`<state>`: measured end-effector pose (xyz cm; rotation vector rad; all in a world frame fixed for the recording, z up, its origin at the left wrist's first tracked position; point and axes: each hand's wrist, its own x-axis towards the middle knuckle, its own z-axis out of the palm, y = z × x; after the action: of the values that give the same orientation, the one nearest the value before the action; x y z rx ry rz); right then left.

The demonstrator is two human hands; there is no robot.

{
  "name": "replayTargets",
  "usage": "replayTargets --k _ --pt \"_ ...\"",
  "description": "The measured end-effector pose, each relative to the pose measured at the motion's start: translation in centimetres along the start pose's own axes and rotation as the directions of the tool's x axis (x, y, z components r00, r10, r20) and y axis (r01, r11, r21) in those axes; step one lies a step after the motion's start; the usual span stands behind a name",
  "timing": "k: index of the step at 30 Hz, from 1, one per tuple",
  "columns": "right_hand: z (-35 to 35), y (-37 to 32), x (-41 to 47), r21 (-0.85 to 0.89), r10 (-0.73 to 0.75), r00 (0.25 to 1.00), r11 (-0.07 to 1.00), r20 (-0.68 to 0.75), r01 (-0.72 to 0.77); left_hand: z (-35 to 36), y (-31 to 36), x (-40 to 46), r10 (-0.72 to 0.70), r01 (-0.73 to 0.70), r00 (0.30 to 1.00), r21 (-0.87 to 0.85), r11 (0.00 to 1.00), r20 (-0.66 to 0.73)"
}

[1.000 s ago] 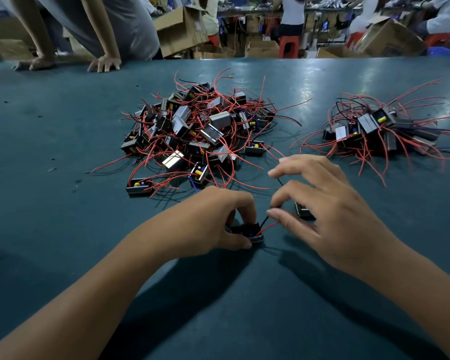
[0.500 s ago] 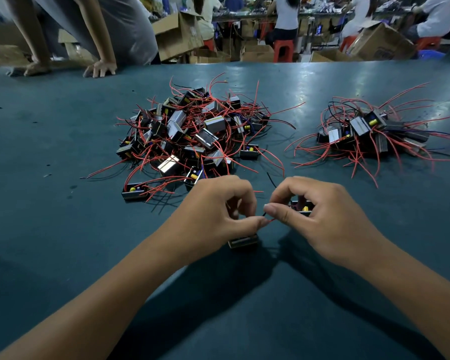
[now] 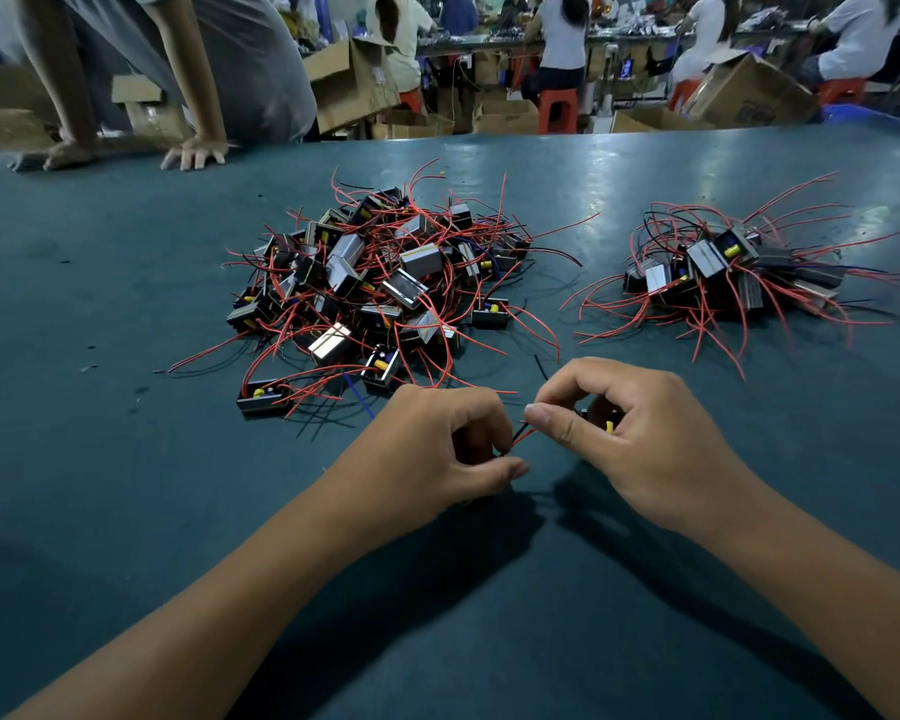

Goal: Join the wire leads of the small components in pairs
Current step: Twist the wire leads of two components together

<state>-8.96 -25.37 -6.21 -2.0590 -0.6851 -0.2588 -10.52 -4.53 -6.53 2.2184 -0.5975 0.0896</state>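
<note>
My left hand and my right hand meet just above the green table, close in front of me. Between them run a red and a black wire lead; both hands pinch these leads with thumb and forefinger. A small black component with a yellow part sits inside my right hand's curled fingers. The component under my left hand is hidden by the hand. A big pile of components with red leads lies behind my left hand. A smaller pile lies at the back right.
Another person leans with both hands on the far left edge of the green table. Cardboard boxes, red stools and seated workers fill the room beyond the table's far edge.
My left hand has come off the component on the table and closed on the leads. My right hand has curled in around its component. Both hands have drawn nearer the big pile.
</note>
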Motion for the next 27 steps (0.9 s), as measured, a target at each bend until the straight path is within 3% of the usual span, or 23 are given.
replayTargets --k 10,15,20,24,27 --pt "0.0 0.3 0.2 -0.009 -0.007 1.0 1.0 -0.02 0.007 0.2 -0.3 0.1 0.007 -0.005 1.0 0.057 0.998 -0.029" --pt "-0.7 -0.3 -0.6 -0.152 -0.134 0.983 0.982 -0.128 0.114 -0.1 -0.5 0.2 0.036 -0.034 0.999 0.117 0.993 -0.02" --pt "0.3 -0.7 -1.5 -0.111 0.187 0.982 0.977 0.04 -0.181 -0.4 -0.5 0.3 0.01 -0.011 1.0 0.082 0.997 0.017" --pt "1.6 -0.7 -1.3 0.285 0.419 0.906 0.864 0.051 -0.416 -0.6 -0.6 0.3 -0.014 0.012 0.997 0.027 1.0 0.082" --pt "1.8 -0.8 -1.2 0.402 0.483 0.873 0.787 0.07 -0.468 -0.9 -0.7 0.3 -0.035 0.041 0.994 -0.053 0.998 0.106"
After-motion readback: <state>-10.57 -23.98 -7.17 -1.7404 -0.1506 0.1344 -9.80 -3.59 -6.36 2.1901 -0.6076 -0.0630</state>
